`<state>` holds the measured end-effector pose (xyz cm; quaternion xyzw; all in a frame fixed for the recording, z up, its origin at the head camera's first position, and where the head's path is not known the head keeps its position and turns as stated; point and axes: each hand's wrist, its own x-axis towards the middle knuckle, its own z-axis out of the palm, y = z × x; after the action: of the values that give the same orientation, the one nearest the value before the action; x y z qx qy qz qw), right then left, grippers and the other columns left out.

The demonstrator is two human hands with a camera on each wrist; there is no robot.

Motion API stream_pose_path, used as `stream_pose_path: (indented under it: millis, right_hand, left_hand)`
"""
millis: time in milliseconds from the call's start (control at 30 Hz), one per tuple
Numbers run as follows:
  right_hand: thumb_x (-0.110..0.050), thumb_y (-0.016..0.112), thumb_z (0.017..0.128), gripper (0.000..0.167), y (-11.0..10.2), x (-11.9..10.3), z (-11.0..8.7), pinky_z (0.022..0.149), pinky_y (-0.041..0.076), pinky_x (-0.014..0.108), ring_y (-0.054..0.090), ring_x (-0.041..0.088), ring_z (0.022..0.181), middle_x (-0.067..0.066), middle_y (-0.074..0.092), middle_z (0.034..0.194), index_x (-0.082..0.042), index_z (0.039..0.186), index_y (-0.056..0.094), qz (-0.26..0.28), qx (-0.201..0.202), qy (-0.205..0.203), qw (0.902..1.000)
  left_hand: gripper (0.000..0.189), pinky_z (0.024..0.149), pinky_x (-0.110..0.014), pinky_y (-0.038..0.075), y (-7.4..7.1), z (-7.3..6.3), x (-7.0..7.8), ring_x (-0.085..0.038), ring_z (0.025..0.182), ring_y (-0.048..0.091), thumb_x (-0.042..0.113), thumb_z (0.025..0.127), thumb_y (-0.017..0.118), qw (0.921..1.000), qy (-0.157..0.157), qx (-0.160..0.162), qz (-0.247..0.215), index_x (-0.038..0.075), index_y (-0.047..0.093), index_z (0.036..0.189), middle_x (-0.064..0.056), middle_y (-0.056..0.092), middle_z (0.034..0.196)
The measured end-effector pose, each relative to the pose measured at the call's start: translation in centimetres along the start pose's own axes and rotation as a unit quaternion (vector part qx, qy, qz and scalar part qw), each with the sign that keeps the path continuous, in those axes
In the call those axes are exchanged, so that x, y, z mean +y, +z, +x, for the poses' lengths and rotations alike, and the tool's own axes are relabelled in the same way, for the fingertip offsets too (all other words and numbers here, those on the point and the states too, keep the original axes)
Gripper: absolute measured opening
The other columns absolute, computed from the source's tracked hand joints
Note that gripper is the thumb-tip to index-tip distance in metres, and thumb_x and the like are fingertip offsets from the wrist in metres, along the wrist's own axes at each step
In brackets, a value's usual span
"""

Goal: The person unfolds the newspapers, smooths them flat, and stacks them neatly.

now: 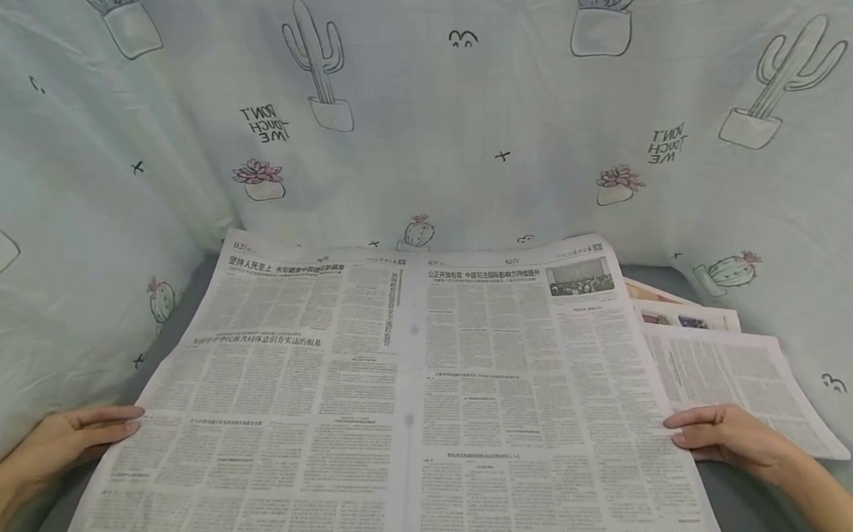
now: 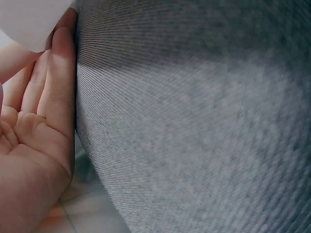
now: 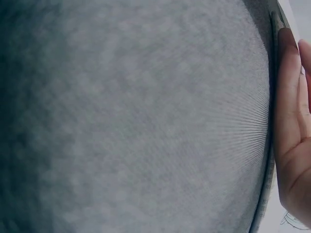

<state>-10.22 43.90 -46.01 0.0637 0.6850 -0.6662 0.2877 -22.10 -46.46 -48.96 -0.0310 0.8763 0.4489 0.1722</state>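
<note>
A wide newspaper (image 1: 316, 391) lies spread open in the head view, with a centre fold and columns of small print. At its left edge, my left hand (image 1: 72, 444) pinches the sheet between thumb and fingers. The left wrist view shows that hand (image 2: 41, 111) with the fingers extended under a pale corner of paper (image 2: 36, 22). My right hand (image 1: 733, 438) pinches the opposite edge, thumb on top. In the right wrist view the right hand (image 3: 294, 116) appears at the far right, its fingertips at the paper's edge.
More folded newspapers (image 1: 743, 375) lie under and beyond the right edge of the spread sheet. Beneath everything is a grey fabric surface (image 2: 194, 145). A pale curtain (image 1: 461, 130) printed with cacti hangs behind and along both sides.
</note>
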Motion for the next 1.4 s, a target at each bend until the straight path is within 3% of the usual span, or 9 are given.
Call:
stream_pose_path:
  millis: [133,333,733,833,933,1067,1200,1267,1400]
  right_hand:
    - [-0.001,0.058,0.097,0.022,-0.1,0.0,0.0,0.082,0.055,0.034,0.068,0.018,0.097,0.006,0.071,0.108,-0.006,0.11,0.075,-0.002,-0.002,-0.006,1.0]
    - [-0.001,0.059,0.096,0.021,-0.1,0.0,0.0,0.081,0.055,0.033,0.068,0.018,0.096,0.006,0.071,0.107,-0.006,0.109,0.075,-0.005,0.002,-0.007,1.0]
    - [0.0,0.06,0.096,0.021,0.0,0.2,-0.2,0.081,0.055,0.033,0.068,0.017,0.095,0.005,0.071,0.106,-0.007,0.107,0.076,0.0,0.015,-0.001,0.9999]
    - [0.0,0.059,0.096,0.021,0.1,0.1,-0.2,0.081,0.055,0.033,0.068,0.016,0.095,0.005,0.071,0.105,-0.008,0.107,0.076,0.008,0.012,-0.003,0.9999]
    - [0.0,0.058,0.097,0.021,0.3,0.1,-0.4,0.082,0.055,0.034,0.068,0.017,0.096,0.005,0.071,0.106,-0.009,0.108,0.075,0.011,0.01,-0.005,0.9999]
    - [-0.002,0.057,0.099,0.022,-0.1,0.4,-1.4,0.083,0.055,0.036,0.068,0.019,0.096,0.005,0.07,0.107,-0.01,0.109,0.075,0.019,0.024,-0.003,0.9995]
    - [-0.003,0.058,0.099,0.021,-0.9,1.0,-2.9,0.084,0.054,0.037,0.069,0.02,0.096,0.005,0.071,0.107,-0.012,0.107,0.075,0.039,0.055,0.016,0.9976]
    - [-0.003,0.058,0.099,0.022,-1.4,1.5,-3.6,0.086,0.054,0.038,0.068,0.021,0.097,0.006,0.071,0.106,-0.013,0.106,0.075,0.056,0.064,0.026,0.996]
    - [-0.004,0.057,0.099,0.022,-1.9,2.2,-4.8,0.09,0.052,0.041,0.068,0.023,0.1,0.008,0.07,0.107,-0.015,0.105,0.075,0.099,0.086,0.048,0.9902]
  left_hand:
    - [0.058,0.072,-0.03,0.054,0.0,0.0,-0.1,-0.003,0.089,0.062,0.032,0.091,0.072,0.9999,-0.008,-0.002,-0.007,-0.011,0.059,0.127,-0.009,0.063,0.118]
    - [0.055,0.073,-0.029,0.054,-0.1,-0.1,0.1,-0.003,0.09,0.062,0.03,0.093,0.071,0.9997,-0.005,-0.011,-0.021,-0.012,0.059,0.126,0.001,0.064,0.113]
    - [0.054,0.074,-0.029,0.054,-0.5,0.3,0.4,-0.005,0.091,0.063,0.028,0.092,0.071,0.9992,-0.005,-0.028,-0.03,-0.012,0.059,0.126,-0.004,0.064,0.115]
    - [0.058,0.075,-0.03,0.054,-0.6,0.2,0.5,-0.002,0.091,0.061,0.031,0.093,0.071,0.9996,-0.001,-0.028,-0.006,-0.013,0.057,0.128,-0.014,0.062,0.122]
    - [0.067,0.075,-0.034,0.055,-0.7,0.0,1.2,-0.005,0.093,0.061,0.038,0.093,0.069,0.9985,-0.003,-0.028,0.048,-0.014,0.053,0.131,-0.026,0.057,0.127]
    - [0.072,0.075,-0.046,0.055,-0.4,0.0,3.8,-0.031,0.1,0.063,0.042,0.091,0.071,0.9861,0.04,-0.034,0.158,-0.016,0.052,0.129,-0.035,0.054,0.125]
    - [0.07,0.078,-0.06,0.049,1.3,-0.5,7.5,-0.055,0.108,0.053,0.04,0.084,0.078,0.9589,0.134,-0.018,0.249,-0.012,0.057,0.125,-0.037,0.054,0.123]
    - [0.066,0.081,-0.059,0.048,2.6,-0.8,9.2,-0.051,0.113,0.052,0.039,0.083,0.08,0.9501,0.183,-0.012,0.253,-0.006,0.059,0.127,-0.031,0.056,0.126]
    - [0.06,0.085,-0.052,0.05,5.5,-1.3,12.5,-0.04,0.119,0.051,0.037,0.085,0.078,0.9438,0.255,-0.017,0.209,0.006,0.059,0.133,-0.017,0.056,0.133]
